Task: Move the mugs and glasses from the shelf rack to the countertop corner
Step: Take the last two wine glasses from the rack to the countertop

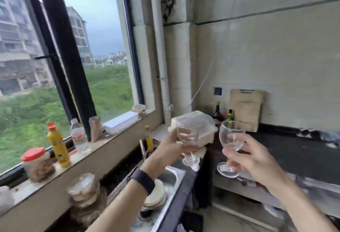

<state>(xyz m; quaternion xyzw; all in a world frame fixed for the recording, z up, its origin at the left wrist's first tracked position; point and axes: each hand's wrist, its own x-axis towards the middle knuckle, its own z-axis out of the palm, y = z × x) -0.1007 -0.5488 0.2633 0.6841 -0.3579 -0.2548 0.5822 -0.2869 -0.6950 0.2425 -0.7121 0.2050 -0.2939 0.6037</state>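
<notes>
My left hand is closed around a clear stemmed glass, held upright above the sink's right end. A second clear stemmed glass is in my right hand, gripped by the stem and tilted slightly, just left of the dark countertop. The two glasses are side by side and apart. The countertop corner lies behind them, partly taken up by a white foam box. The shelf rack is out of view.
A steel sink with stacked plates lies below my left arm. Bottles and jars line the windowsill. A wooden cutting board and sauce bottles lean at the back wall.
</notes>
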